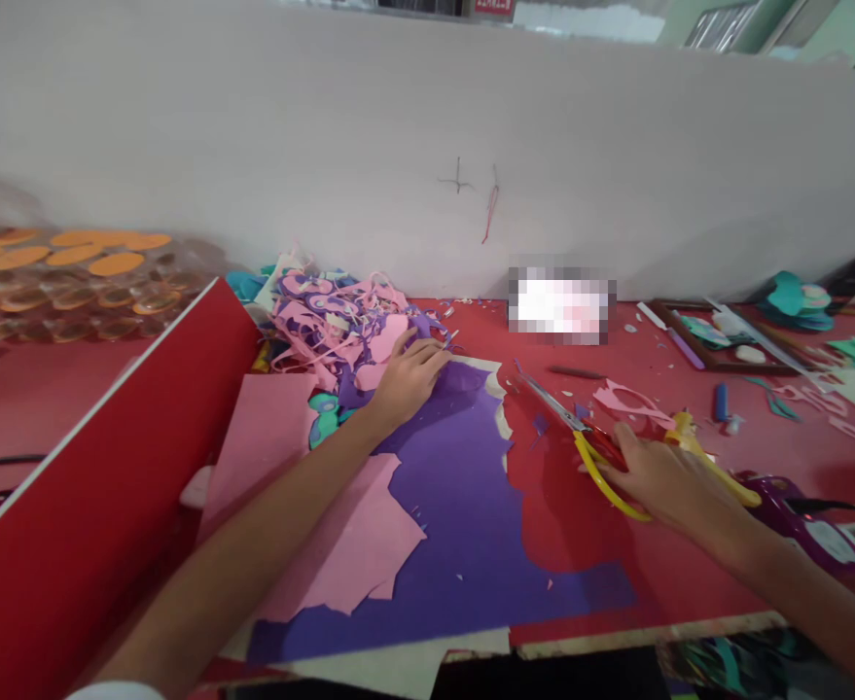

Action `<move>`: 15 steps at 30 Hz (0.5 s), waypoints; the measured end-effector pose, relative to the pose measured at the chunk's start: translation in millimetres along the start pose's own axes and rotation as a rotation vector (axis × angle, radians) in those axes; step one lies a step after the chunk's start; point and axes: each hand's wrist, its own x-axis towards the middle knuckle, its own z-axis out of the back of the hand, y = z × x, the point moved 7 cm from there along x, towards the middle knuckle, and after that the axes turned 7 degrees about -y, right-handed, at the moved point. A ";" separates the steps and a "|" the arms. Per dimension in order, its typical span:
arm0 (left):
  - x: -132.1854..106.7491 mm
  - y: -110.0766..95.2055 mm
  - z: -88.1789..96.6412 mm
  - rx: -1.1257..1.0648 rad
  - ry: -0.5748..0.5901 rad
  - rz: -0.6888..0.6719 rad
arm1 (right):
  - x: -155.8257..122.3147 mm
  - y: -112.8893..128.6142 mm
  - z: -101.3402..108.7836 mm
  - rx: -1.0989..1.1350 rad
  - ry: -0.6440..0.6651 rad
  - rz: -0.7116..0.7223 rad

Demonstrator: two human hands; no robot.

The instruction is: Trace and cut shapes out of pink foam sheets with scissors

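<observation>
My left hand (412,377) is at the right side of a heap of pink and purple cut scraps (317,326). Its fingers are bent and drawn together; what lies between the fingertips is too small to make out. A large purple sheet (456,486) lies below that hand, with a jagged pink sheet (346,544) partly over it. Over on the right, my right hand (642,472) grips scissors (580,428) with yellow and red handles. The blades point up and left, off the purple sheet's right edge.
A red panel (127,467) stands at the left, beside stacked clear cups with orange discs (77,258). At the right are a dark tray (733,340), a pink cut-out (631,401), a yellow glue gun (704,457) and a purple device (806,525). A white wall (369,146) closes the back.
</observation>
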 end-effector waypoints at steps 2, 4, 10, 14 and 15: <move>-0.3 0.0 0.4 0.002 -0.014 -0.009 | -1.4 1.6 -7.6 -0.143 0.100 0.058; -0.4 0.2 0.3 -0.001 -0.026 -0.017 | -1.7 0.7 -13.6 -0.212 0.157 0.092; 0.1 -0.5 2.7 -0.012 -0.069 -0.021 | -1.0 -10.6 -22.4 -0.103 0.159 0.048; -0.3 -1.0 3.2 -0.013 -0.085 -0.025 | 1.9 -17.3 -19.5 0.004 0.106 -0.015; -0.5 -0.7 3.0 -0.014 -0.088 -0.025 | 3.6 -18.0 -17.0 0.050 0.085 -0.033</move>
